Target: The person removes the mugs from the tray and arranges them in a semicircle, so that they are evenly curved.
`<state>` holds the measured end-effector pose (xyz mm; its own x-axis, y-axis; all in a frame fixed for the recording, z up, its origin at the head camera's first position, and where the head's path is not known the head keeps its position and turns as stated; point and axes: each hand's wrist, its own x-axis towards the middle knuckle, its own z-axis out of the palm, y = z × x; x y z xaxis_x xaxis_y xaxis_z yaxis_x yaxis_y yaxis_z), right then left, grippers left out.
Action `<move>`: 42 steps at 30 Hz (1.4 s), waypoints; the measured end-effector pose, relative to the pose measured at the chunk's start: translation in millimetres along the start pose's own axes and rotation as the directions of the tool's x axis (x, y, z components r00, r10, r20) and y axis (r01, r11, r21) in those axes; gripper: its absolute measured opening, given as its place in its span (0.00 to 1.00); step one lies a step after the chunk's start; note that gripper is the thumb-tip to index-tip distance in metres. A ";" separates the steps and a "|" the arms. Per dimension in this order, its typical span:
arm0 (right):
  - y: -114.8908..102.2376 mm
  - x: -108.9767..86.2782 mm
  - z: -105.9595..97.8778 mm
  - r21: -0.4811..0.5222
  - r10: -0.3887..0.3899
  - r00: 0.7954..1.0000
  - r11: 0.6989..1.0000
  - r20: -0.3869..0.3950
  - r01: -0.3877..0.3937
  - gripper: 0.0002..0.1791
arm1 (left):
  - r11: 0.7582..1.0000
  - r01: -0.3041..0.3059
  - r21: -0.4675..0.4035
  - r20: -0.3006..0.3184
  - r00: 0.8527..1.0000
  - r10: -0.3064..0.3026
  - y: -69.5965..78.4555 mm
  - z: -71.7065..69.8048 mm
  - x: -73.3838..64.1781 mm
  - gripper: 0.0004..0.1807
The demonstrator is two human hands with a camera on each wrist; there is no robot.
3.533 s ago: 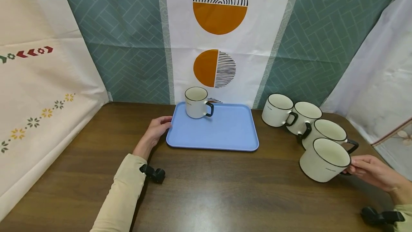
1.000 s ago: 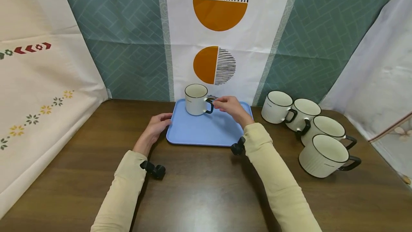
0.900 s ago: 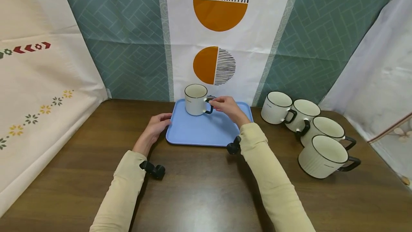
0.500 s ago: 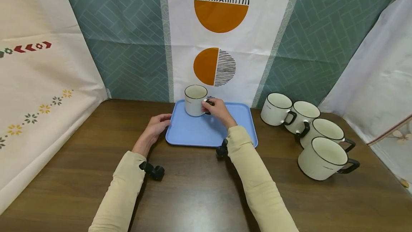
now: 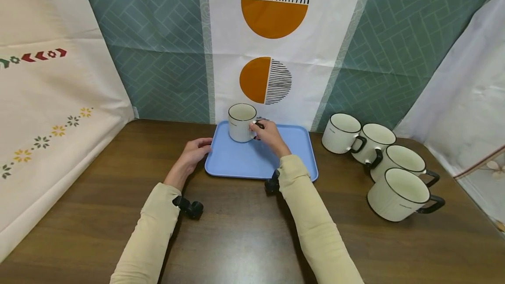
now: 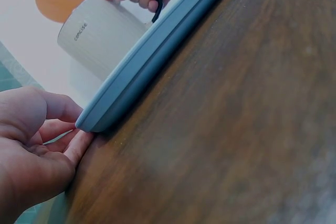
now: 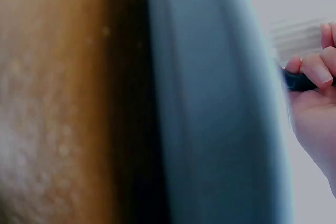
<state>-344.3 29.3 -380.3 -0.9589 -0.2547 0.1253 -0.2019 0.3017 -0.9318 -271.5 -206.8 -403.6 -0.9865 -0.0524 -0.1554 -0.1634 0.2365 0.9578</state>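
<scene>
A white enamel-style mug (image 5: 239,129) with a dark rim and black handle stands upright at the back left of the blue tray (image 5: 252,165). My right hand (image 5: 269,136) grips its handle (image 7: 299,81) from the right, with fingers curled round it in the right wrist view. My left hand (image 5: 192,154) holds the tray's left edge. In the left wrist view, its fingers (image 6: 62,107) meet the rim from above and below at the corner. The mug's side, with small lettering, shows there above the tray's edge.
Several matching mugs stand close together at the right: one at the back (image 5: 341,134), others behind the front mug (image 5: 397,196), whose handle points right. The brown wooden table (image 5: 236,231) runs up to a patterned cloth backdrop (image 5: 158,56).
My right hand has let go of the front mug at the right, moved left to the tray and taken hold of the handle of the mug there. My left hand has stayed put.
</scene>
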 end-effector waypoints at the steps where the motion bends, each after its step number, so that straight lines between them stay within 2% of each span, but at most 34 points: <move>1: 0.5 -0.5 -0.6 0.009 0.005 1.000 1.000 0.000 -0.005 0.17 | 1.000 0.000 0.001 -0.001 1.000 0.000 -0.1 0.3 0.2 0.24; 16: 0.4 -6.2 -5.6 0.056 -0.005 0.999 0.998 0.046 0.003 0.23 | 1.000 0.013 0.007 -0.011 1.000 -0.013 -2.1 5.6 0.4 0.24; 20: -4.4 -11.2 -6.2 0.087 -0.013 0.999 0.996 0.033 0.010 0.24 | 1.000 0.009 0.002 -0.006 1.000 -0.009 -2.9 6.3 0.6 0.24; 25: -12.1 -19.6 -9.1 0.191 0.005 1.000 0.982 0.001 -0.006 0.24 | 1.000 0.000 -0.003 -0.010 1.000 0.000 -2.6 6.9 1.0 0.24; 30: -19.3 -30.3 -16.3 0.351 0.051 0.998 0.935 -0.026 -0.039 0.24 | 0.999 -0.011 -0.033 -0.005 1.000 0.011 -1.8 7.4 1.0 0.24; 33: -26.3 -38.7 -23.0 0.392 0.023 0.999 0.920 -0.030 -0.009 0.25 | 0.999 -0.011 -0.032 -0.008 1.000 0.011 -0.6 6.0 0.3 0.24; 42: -48.4 -75.4 -46.0 0.394 -0.115 0.993 0.915 0.037 0.091 0.26 | 1.000 -0.002 -0.021 -0.009 1.000 0.002 -1.1 2.4 -0.3 0.25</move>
<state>-271.4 76.2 -329.0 -0.9214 -0.3210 0.2189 -0.1936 -0.1092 -0.9750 -271.1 -204.7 -405.1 -0.9866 -0.0608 -0.1512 -0.1608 0.2157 0.9631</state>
